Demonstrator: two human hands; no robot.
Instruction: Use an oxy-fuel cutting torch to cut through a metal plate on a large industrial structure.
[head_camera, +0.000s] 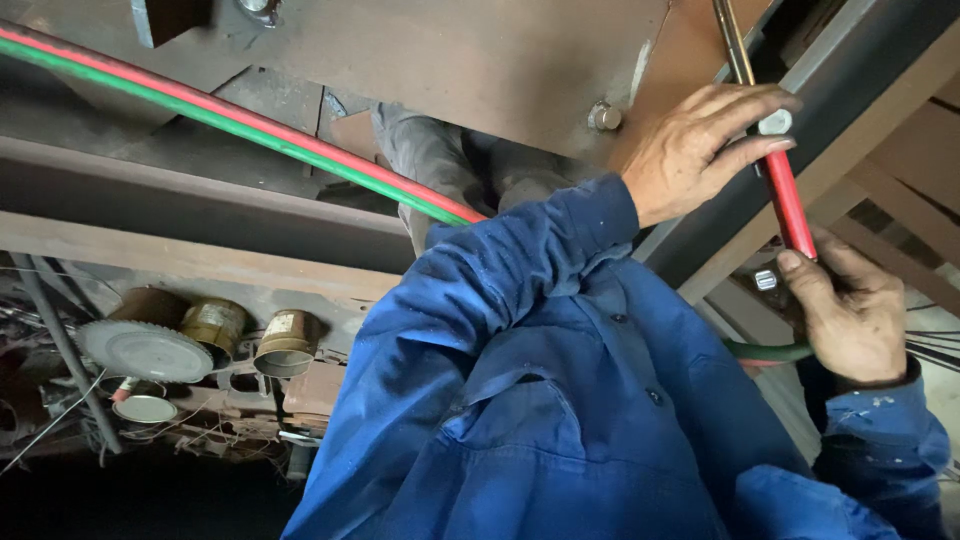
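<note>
A cutting torch with a red handle (788, 205) and a thin brass tube (735, 45) points up at the upper right. My left hand (700, 145), in a blue sleeve, wraps the top of the handle, its fingertips on a small silver knob (775, 122). My right hand (850, 315) grips the lower end of the handle, thumb pressed against the red part. Twin red and green hoses (230, 120) run from the upper left and pass behind my left arm. A green hose (770, 351) comes out under my right hand.
A rusty steel plate with a bolt (603, 117) lies behind the hands. A dark steel beam (200, 215) crosses the left side. Old tin cans (285, 340), a round grinding disc (145, 350) and loose wires crowd the lower left.
</note>
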